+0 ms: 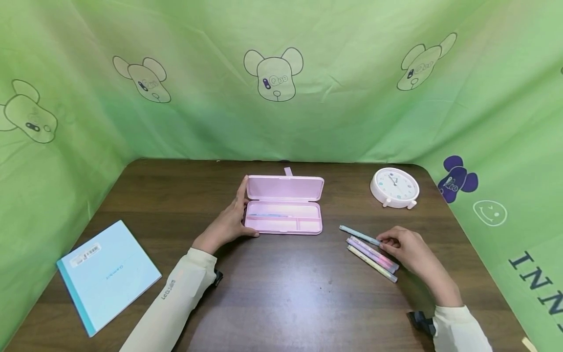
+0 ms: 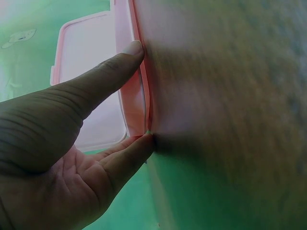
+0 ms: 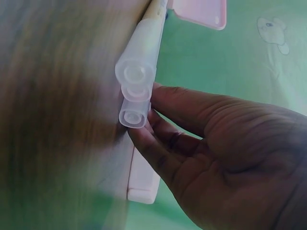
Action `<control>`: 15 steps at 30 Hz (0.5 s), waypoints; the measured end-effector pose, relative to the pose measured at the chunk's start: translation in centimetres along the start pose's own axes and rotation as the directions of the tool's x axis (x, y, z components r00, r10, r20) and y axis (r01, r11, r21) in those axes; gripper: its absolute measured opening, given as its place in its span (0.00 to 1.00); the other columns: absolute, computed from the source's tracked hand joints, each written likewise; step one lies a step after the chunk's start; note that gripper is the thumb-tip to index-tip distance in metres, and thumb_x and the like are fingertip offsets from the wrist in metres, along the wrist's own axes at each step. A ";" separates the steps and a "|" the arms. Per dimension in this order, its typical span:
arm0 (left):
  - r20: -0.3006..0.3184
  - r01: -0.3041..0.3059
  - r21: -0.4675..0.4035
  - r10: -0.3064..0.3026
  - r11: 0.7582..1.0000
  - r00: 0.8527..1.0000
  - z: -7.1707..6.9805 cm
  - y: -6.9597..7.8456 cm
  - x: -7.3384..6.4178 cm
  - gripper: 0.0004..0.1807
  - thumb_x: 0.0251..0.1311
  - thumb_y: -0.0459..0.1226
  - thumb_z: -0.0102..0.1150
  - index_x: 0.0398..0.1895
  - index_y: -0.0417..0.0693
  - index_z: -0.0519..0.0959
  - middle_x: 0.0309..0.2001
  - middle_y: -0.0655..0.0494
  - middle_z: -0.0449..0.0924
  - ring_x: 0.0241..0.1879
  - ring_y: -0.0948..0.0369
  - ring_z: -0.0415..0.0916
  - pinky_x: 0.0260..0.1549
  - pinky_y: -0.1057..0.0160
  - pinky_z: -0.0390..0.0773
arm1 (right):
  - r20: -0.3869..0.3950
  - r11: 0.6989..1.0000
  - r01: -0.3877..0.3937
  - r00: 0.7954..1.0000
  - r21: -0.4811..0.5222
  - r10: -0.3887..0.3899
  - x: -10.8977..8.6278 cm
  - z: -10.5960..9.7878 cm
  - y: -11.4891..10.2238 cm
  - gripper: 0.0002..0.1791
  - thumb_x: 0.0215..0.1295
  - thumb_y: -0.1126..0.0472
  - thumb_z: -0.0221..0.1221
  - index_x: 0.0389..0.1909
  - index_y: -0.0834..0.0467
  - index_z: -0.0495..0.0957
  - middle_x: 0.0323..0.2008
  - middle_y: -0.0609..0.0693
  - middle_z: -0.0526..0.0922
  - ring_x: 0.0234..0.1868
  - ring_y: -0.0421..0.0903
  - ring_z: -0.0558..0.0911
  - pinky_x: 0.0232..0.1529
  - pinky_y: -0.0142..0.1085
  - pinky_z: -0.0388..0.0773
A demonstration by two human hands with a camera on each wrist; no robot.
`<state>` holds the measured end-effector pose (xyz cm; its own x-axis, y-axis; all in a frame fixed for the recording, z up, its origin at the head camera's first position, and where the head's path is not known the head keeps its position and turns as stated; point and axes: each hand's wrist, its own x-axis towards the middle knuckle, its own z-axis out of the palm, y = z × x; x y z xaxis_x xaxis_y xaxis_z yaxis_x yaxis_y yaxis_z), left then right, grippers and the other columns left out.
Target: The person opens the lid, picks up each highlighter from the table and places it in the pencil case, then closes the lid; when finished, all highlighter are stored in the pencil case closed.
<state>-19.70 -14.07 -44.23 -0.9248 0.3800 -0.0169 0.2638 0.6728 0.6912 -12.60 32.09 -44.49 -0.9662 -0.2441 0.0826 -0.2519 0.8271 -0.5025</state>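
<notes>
An open pink pencil case (image 1: 283, 224) lies mid-table, its lid (image 1: 285, 188) raised at the back. In its rear compartment is a slim light-blue pen (image 1: 269, 215). My left hand (image 1: 228, 222) holds the case's left end, thumb along the front edge and fingers toward the back; the thumb (image 2: 103, 76) presses its wall in the left wrist view. To the right, my right hand (image 1: 406, 247) pinches the near end of a light-blue pen (image 1: 358, 234). Pink-and-purple pens (image 1: 374, 254) and a yellowish one (image 1: 371, 264) lie beside it. Their translucent ends (image 3: 134, 74) face the right wrist camera.
A round white clock (image 1: 395, 187) sits at the back right of the wooden table (image 1: 281, 293). At the left lies a light-blue notebook (image 1: 110, 276). Green printed cloth (image 1: 202, 112) hangs behind the table and along both sides.
</notes>
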 end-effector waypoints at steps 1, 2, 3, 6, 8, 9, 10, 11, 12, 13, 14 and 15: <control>0.000 0.001 -0.001 -0.001 1.000 1.000 0.0 0.0 0.0 0.82 0.53 0.31 0.86 0.87 0.53 0.22 0.70 0.30 0.72 0.69 0.40 0.73 0.66 0.36 0.73 | -0.003 1.000 0.001 1.000 -0.003 -0.001 0.0 0.0 0.0 0.05 0.63 0.73 0.73 0.39 0.64 0.90 0.33 0.46 0.83 0.33 0.35 0.78 0.35 0.34 0.79; 0.001 0.001 0.000 -0.001 1.000 1.000 0.0 0.0 -0.1 0.82 0.53 0.31 0.86 0.87 0.53 0.22 0.70 0.30 0.72 0.69 0.40 0.73 0.66 0.37 0.73 | -0.009 1.000 0.003 1.000 -0.004 -0.003 0.0 0.0 -0.1 0.05 0.63 0.73 0.73 0.39 0.64 0.90 0.33 0.46 0.83 0.33 0.35 0.78 0.35 0.34 0.79; 0.001 0.002 0.000 -0.002 1.000 1.000 0.0 0.0 -0.1 0.82 0.53 0.31 0.86 0.87 0.52 0.22 0.70 0.30 0.72 0.69 0.40 0.73 0.66 0.37 0.73 | -0.017 1.000 0.001 1.000 -0.006 -0.001 0.0 0.1 -0.1 0.05 0.63 0.73 0.73 0.38 0.64 0.90 0.33 0.47 0.83 0.33 0.35 0.78 0.35 0.34 0.79; 0.001 -0.002 0.001 0.002 1.000 1.000 -0.1 0.0 -0.1 0.82 0.52 0.31 0.86 0.87 0.51 0.23 0.70 0.29 0.71 0.69 0.39 0.73 0.65 0.36 0.73 | -0.062 1.000 -0.009 0.998 -0.004 0.009 0.0 0.1 -0.4 0.05 0.63 0.74 0.72 0.38 0.64 0.89 0.34 0.47 0.83 0.33 0.36 0.78 0.35 0.33 0.79; 0.000 -0.002 0.001 0.002 1.000 1.000 -0.1 0.0 -0.1 0.82 0.52 0.31 0.86 0.87 0.51 0.23 0.71 0.29 0.71 0.70 0.39 0.72 0.66 0.36 0.73 | -0.113 1.000 -0.005 0.994 -0.008 0.004 0.1 0.2 -0.6 0.06 0.63 0.75 0.72 0.38 0.64 0.89 0.34 0.48 0.83 0.33 0.35 0.78 0.34 0.32 0.79; 0.000 -0.002 0.000 0.002 1.000 1.000 -0.2 0.0 -0.1 0.82 0.52 0.31 0.86 0.87 0.51 0.23 0.71 0.29 0.70 0.70 0.39 0.72 0.66 0.36 0.73 | -0.141 1.000 0.002 0.990 -0.007 -0.003 0.3 0.2 -0.8 0.07 0.62 0.76 0.72 0.38 0.63 0.89 0.34 0.48 0.83 0.33 0.35 0.78 0.35 0.31 0.79; 0.000 -0.004 0.000 0.004 1.000 1.000 -0.2 0.0 -0.1 0.82 0.52 0.31 0.86 0.87 0.51 0.23 0.72 0.28 0.70 0.70 0.39 0.72 0.66 0.36 0.73 | -0.168 1.000 0.014 0.986 -0.008 -0.015 0.6 0.3 -1.1 0.07 0.62 0.76 0.72 0.38 0.63 0.89 0.34 0.48 0.84 0.33 0.35 0.78 0.35 0.31 0.79; 0.001 -0.004 0.001 0.004 1.000 1.000 -0.2 0.0 -0.1 0.82 0.52 0.31 0.86 0.87 0.51 0.22 0.72 0.28 0.70 0.70 0.39 0.72 0.66 0.36 0.73 | -0.191 1.000 0.029 0.981 -0.006 -0.030 0.9 0.4 -1.3 0.08 0.61 0.77 0.72 0.38 0.63 0.89 0.34 0.48 0.84 0.33 0.35 0.78 0.35 0.31 0.79; 0.002 -0.004 0.000 0.004 1.000 1.000 -0.2 0.0 -0.1 0.82 0.52 0.31 0.87 0.87 0.51 0.22 0.72 0.28 0.70 0.70 0.39 0.72 0.66 0.36 0.73 | -0.210 0.999 0.042 0.977 -0.008 -0.043 1.2 0.5 -1.6 0.09 0.61 0.77 0.72 0.38 0.63 0.89 0.34 0.48 0.84 0.33 0.35 0.79 0.36 0.31 0.80; 0.003 -0.002 0.000 0.002 1.000 1.000 -0.2 0.0 -0.1 0.82 0.52 0.31 0.87 0.87 0.52 0.22 0.72 0.28 0.70 0.70 0.39 0.72 0.66 0.36 0.73 | -0.223 0.999 0.052 0.974 0.000 -0.050 1.6 0.7 -1.9 0.09 0.61 0.77 0.72 0.39 0.63 0.89 0.34 0.49 0.84 0.34 0.37 0.79 0.36 0.30 0.80; 0.003 -0.003 0.001 0.003 1.000 1.000 -0.1 0.0 0.0 0.82 0.52 0.31 0.87 0.87 0.52 0.22 0.72 0.28 0.70 0.70 0.39 0.72 0.66 0.36 0.73 | -0.229 0.998 0.064 0.972 0.011 -0.060 2.1 0.9 -2.3 0.09 0.61 0.78 0.72 0.39 0.63 0.89 0.34 0.49 0.85 0.34 0.38 0.81 0.37 0.30 0.81; 0.004 -0.003 0.001 0.003 1.000 1.000 -0.1 0.0 0.0 0.82 0.52 0.31 0.87 0.87 0.52 0.22 0.72 0.28 0.70 0.70 0.39 0.72 0.66 0.36 0.73 | -0.228 0.997 0.071 0.972 0.026 -0.064 2.5 1.1 -2.7 0.09 0.62 0.78 0.72 0.39 0.64 0.89 0.35 0.50 0.85 0.35 0.40 0.82 0.38 0.30 0.82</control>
<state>-19.69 -14.11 -44.18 -0.9231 0.3842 -0.0177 0.2666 0.6723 0.6906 -14.28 28.70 -43.84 -0.9351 -0.1742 0.3087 -0.3188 0.7940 -0.5176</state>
